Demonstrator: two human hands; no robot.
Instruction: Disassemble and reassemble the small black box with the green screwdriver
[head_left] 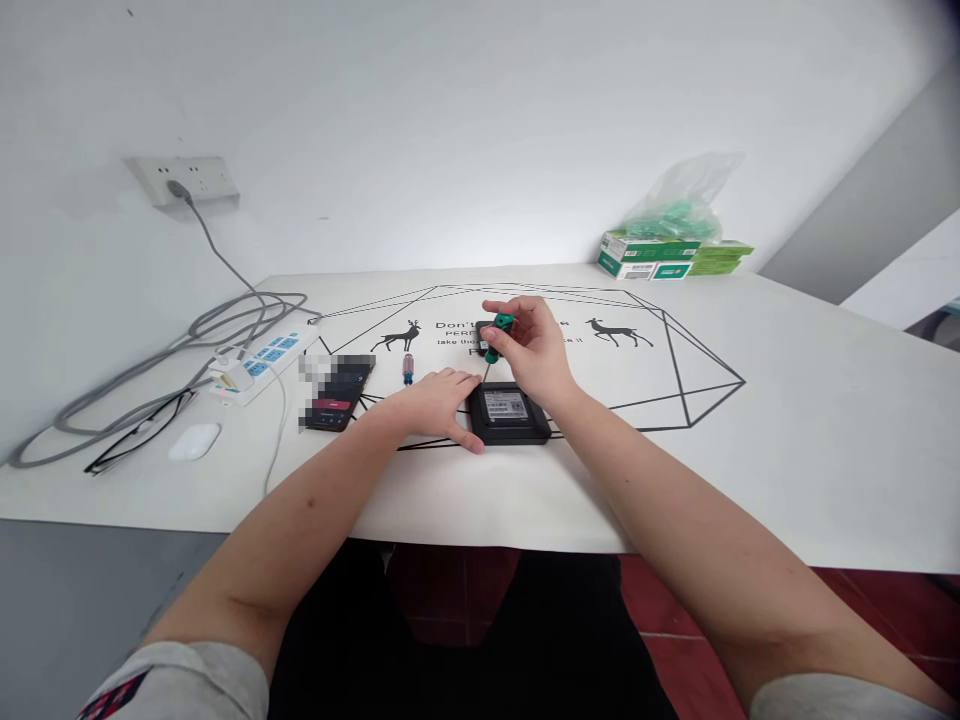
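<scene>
A small black box [510,413] with a white label lies on the white table [787,440] in front of me. My left hand [439,403] lies flat beside its left edge, fingers stretched and touching the box. My right hand [534,350] hovers just above the box's far side, fingers pinched round a green-handled screwdriver [498,335] held nearly upright, tip down towards the box. A second dark item sits half hidden behind the screwdriver. A small screwdriver with a red and blue handle [408,368] lies on the table left of my hands.
A phone [337,395] lies left of the box. Further left are a white power strip [259,365] with grey cables, a white mouse [194,441] and glasses [139,432]. Green boxes and a plastic bag [667,245] stand at the far right. A wall socket [184,180] is on the wall.
</scene>
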